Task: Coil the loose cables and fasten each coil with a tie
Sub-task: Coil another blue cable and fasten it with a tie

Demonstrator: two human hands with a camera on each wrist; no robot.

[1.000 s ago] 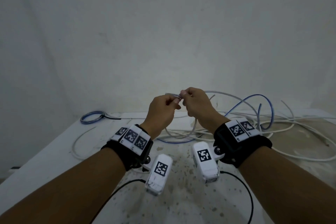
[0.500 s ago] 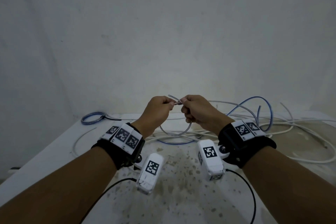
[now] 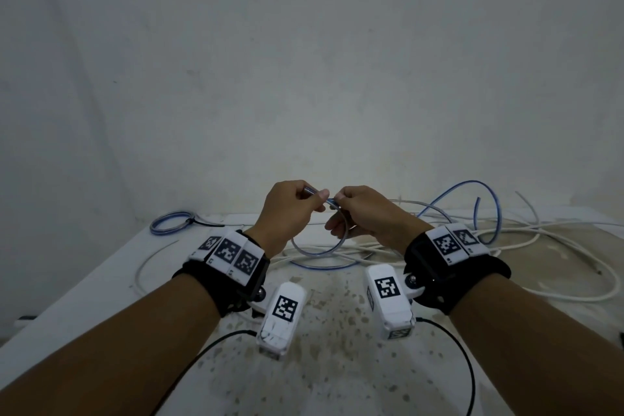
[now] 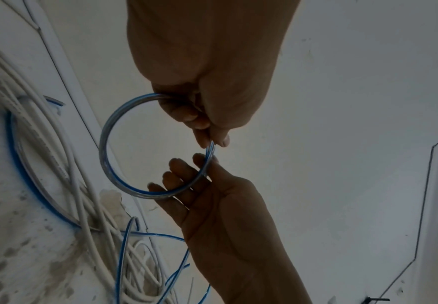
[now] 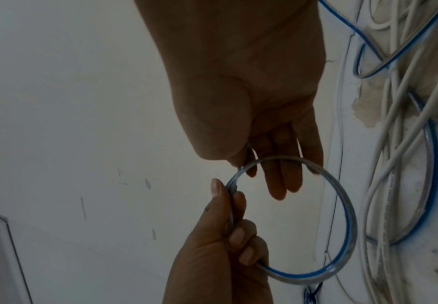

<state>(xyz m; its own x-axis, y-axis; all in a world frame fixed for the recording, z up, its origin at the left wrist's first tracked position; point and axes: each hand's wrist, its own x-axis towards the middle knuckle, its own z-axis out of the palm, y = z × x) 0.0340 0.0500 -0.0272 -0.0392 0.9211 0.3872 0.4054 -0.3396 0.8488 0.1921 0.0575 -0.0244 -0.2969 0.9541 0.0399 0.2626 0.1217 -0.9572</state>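
Observation:
A clear cable with a blue stripe (image 3: pixel 317 250) is bent into one small round loop in the air above the table. My left hand (image 3: pixel 319 196) grips the top of the loop (image 4: pixel 103 148) in curled fingers. My right hand (image 3: pixel 337 203) pinches the same cable beside it between thumb and forefinger, its other fingers straight (image 5: pixel 280 181). The loop (image 5: pixel 347 216) hangs below both hands. The rest of this cable (image 3: pixel 472 186) trails right over the table. A blue coil (image 3: pixel 172 221) held by a black tie lies at the back left.
Several loose white cables (image 3: pixel 540 246) lie tangled over the right and middle of the stained white table (image 3: pixel 337 365). One white cable (image 3: pixel 145 267) curves at the left. A bare wall (image 3: pixel 304 78) stands just behind the table.
The cable between my hands has closed into a small round loop hanging beneath them. Both hands have sunk a little and stay close together.

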